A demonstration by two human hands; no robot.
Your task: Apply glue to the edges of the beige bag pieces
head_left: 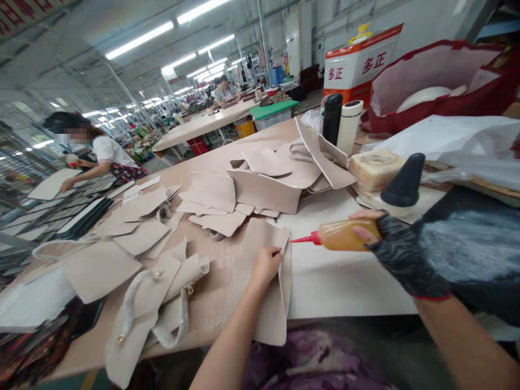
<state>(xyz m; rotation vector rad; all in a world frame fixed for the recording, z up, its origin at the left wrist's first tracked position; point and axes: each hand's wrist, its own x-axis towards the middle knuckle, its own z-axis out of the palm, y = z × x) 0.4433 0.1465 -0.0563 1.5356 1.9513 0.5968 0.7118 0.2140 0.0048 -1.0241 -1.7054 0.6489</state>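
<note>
My left hand (267, 264) is closed on the upper right edge of a beige leather bag panel (254, 292), which lies folded on the table in front of me. In my right hand (384, 244), gloved in black with bare fingertips, is a glue bottle (347, 235) of amber liquid. It lies nearly level, and its red nozzle points left, close to the panel's edge. A white sheet (337, 281) spreads beneath the bottle and beside the panel.
Beige bag pieces (264, 189) are heaped behind, and pieces with handles (150, 292) lie to the left. At right stand a black cone-topped container (404, 181), a yellowish block (376, 165), a black bottle (332, 119) and a white bottle (349, 127). A co-worker (109, 151) leans over panels at far left.
</note>
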